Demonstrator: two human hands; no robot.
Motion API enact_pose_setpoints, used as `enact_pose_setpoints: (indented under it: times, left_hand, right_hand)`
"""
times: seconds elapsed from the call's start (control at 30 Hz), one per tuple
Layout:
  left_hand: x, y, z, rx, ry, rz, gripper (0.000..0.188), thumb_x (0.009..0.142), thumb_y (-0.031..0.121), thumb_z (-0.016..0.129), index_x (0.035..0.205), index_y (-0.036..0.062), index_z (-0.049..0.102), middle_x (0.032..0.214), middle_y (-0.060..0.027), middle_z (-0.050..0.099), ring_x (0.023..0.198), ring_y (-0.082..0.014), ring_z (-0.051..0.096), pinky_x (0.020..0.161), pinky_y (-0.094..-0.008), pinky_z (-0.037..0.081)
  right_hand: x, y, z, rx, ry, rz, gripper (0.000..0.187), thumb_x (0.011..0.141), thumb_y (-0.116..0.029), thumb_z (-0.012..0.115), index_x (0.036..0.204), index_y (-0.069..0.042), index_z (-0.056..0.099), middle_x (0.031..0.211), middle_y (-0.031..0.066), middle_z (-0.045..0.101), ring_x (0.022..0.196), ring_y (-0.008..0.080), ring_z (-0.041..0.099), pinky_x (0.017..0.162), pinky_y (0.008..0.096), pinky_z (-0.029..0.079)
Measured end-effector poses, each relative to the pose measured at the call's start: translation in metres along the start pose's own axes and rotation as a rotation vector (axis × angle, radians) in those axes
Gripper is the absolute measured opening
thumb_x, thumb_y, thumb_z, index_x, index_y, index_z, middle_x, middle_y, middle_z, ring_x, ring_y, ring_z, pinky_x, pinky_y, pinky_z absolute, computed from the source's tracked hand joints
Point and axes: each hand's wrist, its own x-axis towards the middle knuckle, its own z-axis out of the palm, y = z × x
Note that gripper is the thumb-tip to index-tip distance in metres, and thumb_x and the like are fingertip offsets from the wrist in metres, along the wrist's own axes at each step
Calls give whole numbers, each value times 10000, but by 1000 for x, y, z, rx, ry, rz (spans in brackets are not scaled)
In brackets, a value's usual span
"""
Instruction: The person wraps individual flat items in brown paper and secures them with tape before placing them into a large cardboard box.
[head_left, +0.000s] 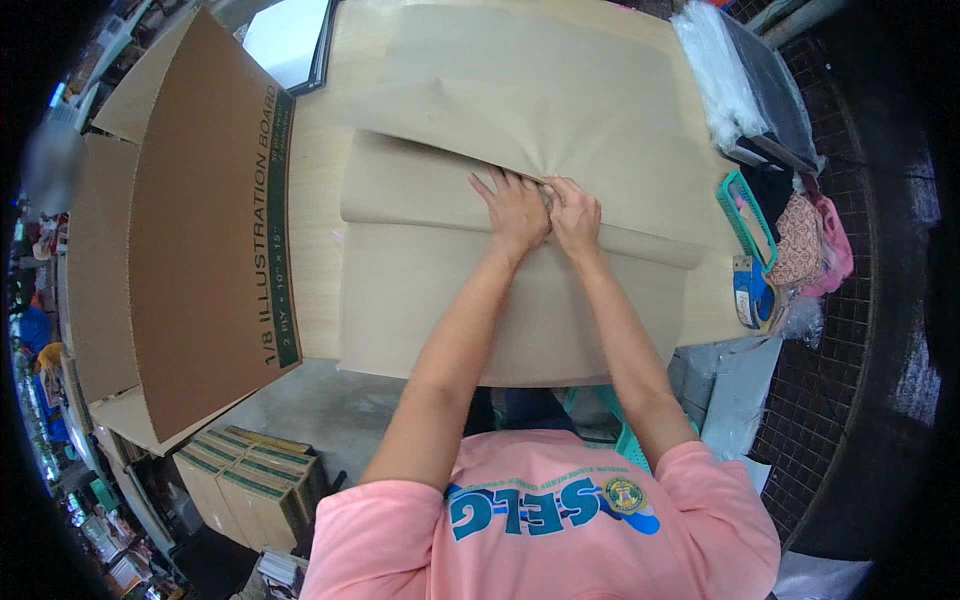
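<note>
A large sheet of brown kraft paper (pixel 440 290) lies on the table in front of me, with a fold running across its middle. The far part of the sheet is lifted into a raised flap, creased where my hands meet it. My left hand (pixel 518 215) presses on the folded strip with its fingers stretched out, the fingertips at the flap's edge. Right beside it, my right hand (pixel 574 212) is closed, its fingers pinching the paper at that edge. Whatever lies under the fold is hidden.
A big open cardboard box (pixel 200 230) stands at the left edge of the wooden table (pixel 318 200). Plastic-wrapped flat items (pixel 745 85) sit at the far right. Nearer are a green basket (pixel 745 220), a blue tape dispenser (pixel 750 290) and pouches. Several boxes (pixel 250 485) rest on the floor.
</note>
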Motion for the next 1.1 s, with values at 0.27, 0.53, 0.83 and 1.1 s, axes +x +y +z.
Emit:
enact_pose_setpoints:
  times: [0.27, 0.53, 0.83, 1.1]
  left_hand:
    - [-12, -223, -24, -94, -18, -525, 503, 880, 275, 555, 1326, 55, 486, 1394, -163, 450, 1297, -297, 405, 1069, -453, 317]
    - [-53, -135, -40, -12, 252, 415, 560, 822, 306, 653, 1289, 42, 491, 1390, -136, 438, 1326, -302, 369, 1089, -505, 293]
    - [-50, -139, -6, 20, 271, 426, 579, 819, 366, 637, 1260, 16, 504, 1372, -147, 454, 1300, -325, 398, 1095, -502, 289]
    - [-47, -129, -12, 100, 213, 407, 584, 856, 351, 606, 1311, 16, 458, 1401, -164, 416, 1315, -351, 368, 1097, -520, 277]
  right_hand:
    - [-20, -4, -4, -198, -310, -209, 549, 781, -373, 710, 1237, -86, 602, 1353, 119, 516, 1303, 266, 437, 1080, 411, 371]
    - [-18, -4, 1, -417, -467, -169, 829, 700, -458, 760, 1364, -64, 458, 1465, 123, 385, 1365, 320, 341, 1105, 488, 307]
    - [-8, -31, 22, -490, -435, -336, 1079, 704, -612, 688, 1484, -53, 194, 1565, 131, 153, 1444, 285, 152, 1130, 538, 199]
    - [-74, 162, -152, -689, -332, 234, 969, 723, -480, 736, 1450, -33, 277, 1530, 173, 238, 1426, 305, 216, 1137, 522, 179]
